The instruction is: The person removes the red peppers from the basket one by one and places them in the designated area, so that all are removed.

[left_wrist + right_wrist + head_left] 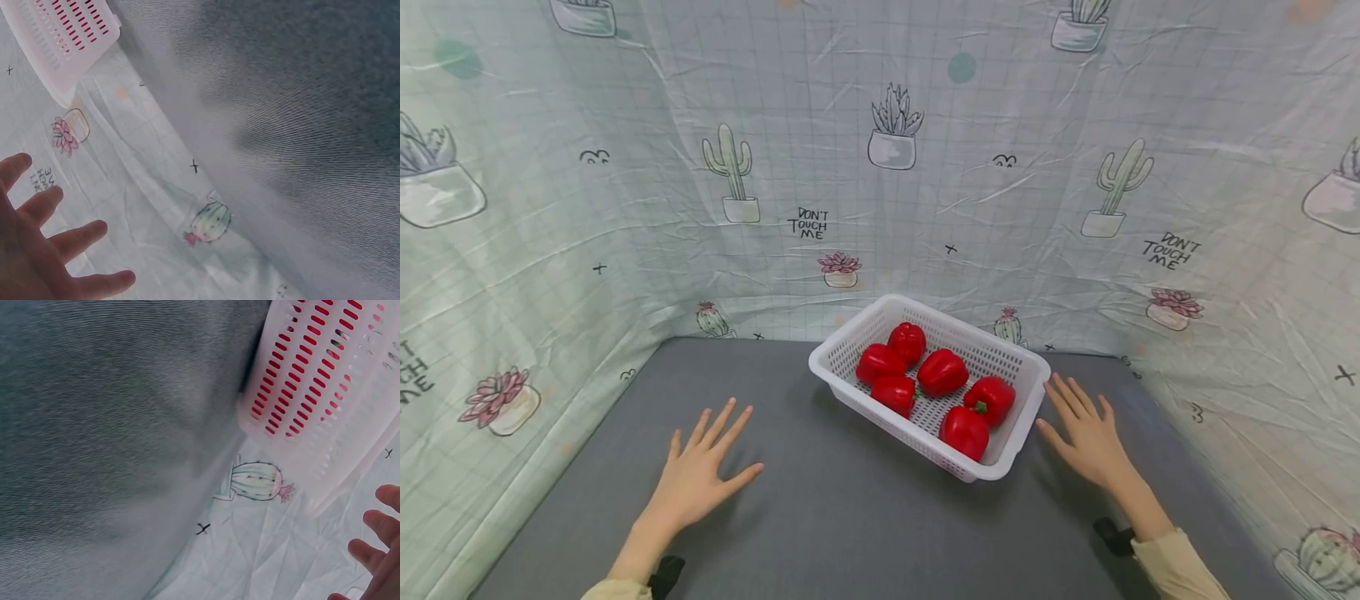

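Observation:
A white perforated plastic basket sits at an angle on the grey table, with several red bell peppers lying inside it. My left hand is held over the table to the left of the basket, fingers spread and straight, holding nothing. On the other side, my right hand has its fingers extended close to the basket's right end; whether they touch it I cannot tell. Both wrist views show spread fingers, and red shows through the slots of the basket.
The grey tabletop spreads in front of and around the basket. A pale cloth printed with potted cacti hangs behind the table and along both sides. Dark bands are on the wrists.

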`<state>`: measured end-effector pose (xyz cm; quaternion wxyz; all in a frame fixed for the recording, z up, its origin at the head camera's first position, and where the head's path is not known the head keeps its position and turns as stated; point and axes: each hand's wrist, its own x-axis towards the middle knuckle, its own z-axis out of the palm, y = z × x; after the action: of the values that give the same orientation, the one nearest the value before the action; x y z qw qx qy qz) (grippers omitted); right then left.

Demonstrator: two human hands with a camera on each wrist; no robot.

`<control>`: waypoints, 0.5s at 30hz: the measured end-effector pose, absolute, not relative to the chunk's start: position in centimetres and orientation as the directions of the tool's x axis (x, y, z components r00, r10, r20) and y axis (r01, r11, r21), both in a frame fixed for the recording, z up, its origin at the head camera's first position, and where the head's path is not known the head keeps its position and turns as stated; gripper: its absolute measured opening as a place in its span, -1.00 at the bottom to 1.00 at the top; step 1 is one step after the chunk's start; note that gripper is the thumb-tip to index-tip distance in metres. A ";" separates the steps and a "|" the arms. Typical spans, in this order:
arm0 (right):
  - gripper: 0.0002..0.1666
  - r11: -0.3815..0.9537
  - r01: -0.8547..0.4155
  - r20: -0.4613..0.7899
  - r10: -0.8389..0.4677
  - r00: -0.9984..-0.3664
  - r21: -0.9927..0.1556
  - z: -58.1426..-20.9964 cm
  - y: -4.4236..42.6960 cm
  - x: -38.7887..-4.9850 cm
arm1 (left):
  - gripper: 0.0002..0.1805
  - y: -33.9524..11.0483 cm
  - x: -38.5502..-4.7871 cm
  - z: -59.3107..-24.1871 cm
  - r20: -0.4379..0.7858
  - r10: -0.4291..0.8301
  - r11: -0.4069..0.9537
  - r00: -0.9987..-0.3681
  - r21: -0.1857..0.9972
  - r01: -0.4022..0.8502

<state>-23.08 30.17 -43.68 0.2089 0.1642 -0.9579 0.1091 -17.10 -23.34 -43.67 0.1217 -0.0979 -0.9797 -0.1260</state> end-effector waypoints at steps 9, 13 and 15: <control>-0.28 0.930 -0.325 0.377 -0.241 -0.894 -0.175 -43.1 29.6 -24.5 | -0.12 -22.0 -17.8 -43.2 0.307 0.193 0.945 -0.932 0.197 0.261; -0.27 0.926 -0.326 0.356 -0.244 -0.902 -0.192 -42.8 29.1 -25.4 | -0.13 -21.5 -18.1 -43.2 0.347 0.202 0.944 -0.916 0.180 0.276; -0.27 0.927 -0.320 0.340 -0.243 -0.909 -0.193 -42.7 28.9 -25.8 | -0.14 -21.3 -18.2 -43.2 0.370 0.209 0.944 -0.905 0.166 0.286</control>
<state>-25.85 28.89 -42.70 0.1570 0.1451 -0.9691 0.1232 -18.22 -21.28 -43.15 0.1764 -0.1277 -0.9699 -0.1090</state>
